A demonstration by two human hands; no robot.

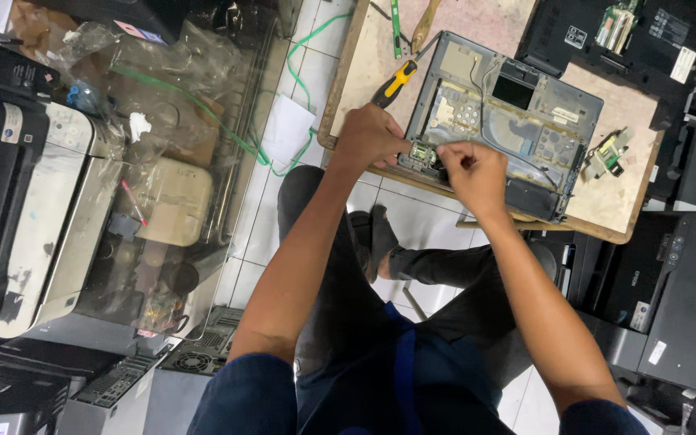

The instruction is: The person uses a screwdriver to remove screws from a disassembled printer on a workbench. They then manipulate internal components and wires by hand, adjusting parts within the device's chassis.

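An opened grey laptop chassis (517,121) lies on a small wooden table (606,211). My left hand (368,137) rests at the chassis's near left corner, fingers curled around a small green circuit part (420,151). My right hand (473,173) pinches at the same spot from the right, fingertips closed on the small part or a wire by it. A yellow-and-black screwdriver (395,83) lies on the table just beyond my left hand, untouched.
A black laptop shell (622,40) with a green board lies at the table's far right, a loose green board (608,153) beside the chassis. Printers (18,201) stack up on the left, black printers (678,290) on the right. A glass cabinet (171,161) holds bags. My legs are under the table on a white tiled floor.
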